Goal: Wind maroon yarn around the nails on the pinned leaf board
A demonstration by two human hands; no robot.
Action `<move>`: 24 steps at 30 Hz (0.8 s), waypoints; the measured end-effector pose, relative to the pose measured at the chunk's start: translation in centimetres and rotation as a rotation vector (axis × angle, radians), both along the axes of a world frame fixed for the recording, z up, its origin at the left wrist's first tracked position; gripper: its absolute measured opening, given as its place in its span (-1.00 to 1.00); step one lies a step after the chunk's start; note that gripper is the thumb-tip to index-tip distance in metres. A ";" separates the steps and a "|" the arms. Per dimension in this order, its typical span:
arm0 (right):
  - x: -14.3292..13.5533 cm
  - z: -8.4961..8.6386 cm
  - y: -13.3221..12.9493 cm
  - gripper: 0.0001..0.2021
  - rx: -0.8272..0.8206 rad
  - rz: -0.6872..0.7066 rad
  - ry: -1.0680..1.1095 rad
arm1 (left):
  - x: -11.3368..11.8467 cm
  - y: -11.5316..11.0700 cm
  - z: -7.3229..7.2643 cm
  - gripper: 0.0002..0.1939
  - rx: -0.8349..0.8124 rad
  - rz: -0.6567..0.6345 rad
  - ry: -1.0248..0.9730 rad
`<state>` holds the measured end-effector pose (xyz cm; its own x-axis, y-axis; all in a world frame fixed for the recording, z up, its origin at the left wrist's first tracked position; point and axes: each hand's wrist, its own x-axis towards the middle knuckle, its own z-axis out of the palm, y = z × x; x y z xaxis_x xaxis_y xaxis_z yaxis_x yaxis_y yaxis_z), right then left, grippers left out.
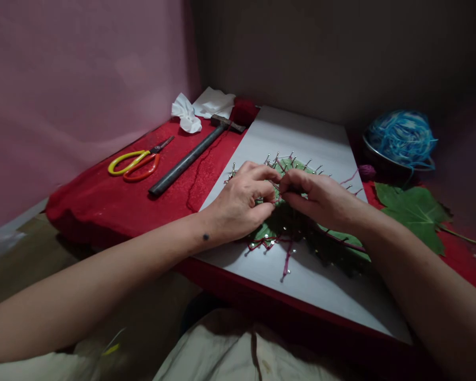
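My left hand and my right hand meet over a green leaf on a white board. The fingertips of both are pinched together on thin magenta yarn, mostly hidden between them. Small nails stand upright around the leaf's outline. Magenta yarn is wound from nail to nail along the near edge and down to a nail at the stem end. From a small magenta yarn ball at the board's right edge, a strand runs toward my right hand.
Left of the board, on red cloth, lie scissors with yellow and red handles and a hammer. Behind are crumpled white tissue and a red yarn ball. Right are a bowl of blue yarn and a loose leaf.
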<state>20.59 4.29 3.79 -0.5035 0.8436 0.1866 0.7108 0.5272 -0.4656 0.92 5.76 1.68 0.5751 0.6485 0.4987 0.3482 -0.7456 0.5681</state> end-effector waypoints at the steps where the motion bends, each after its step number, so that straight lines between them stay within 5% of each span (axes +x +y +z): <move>1: 0.1 -0.1 -0.1 -0.95 0.017 0.000 0.018 | 0.0 -0.2 0.1 -0.83 0.031 -0.007 0.001; 11: -0.3 0.2 -0.6 -0.91 0.093 0.086 -0.184 | -0.2 -1.5 0.2 -0.74 -0.129 0.221 0.132; 19: -0.9 0.1 -0.6 -0.88 0.118 0.142 -0.122 | 0.1 -1.0 -0.8 -0.77 0.031 0.279 0.308; 24: -1.0 -0.1 -0.7 -0.83 0.129 0.112 -0.116 | 0.5 -0.9 -0.3 -0.80 0.068 0.279 0.447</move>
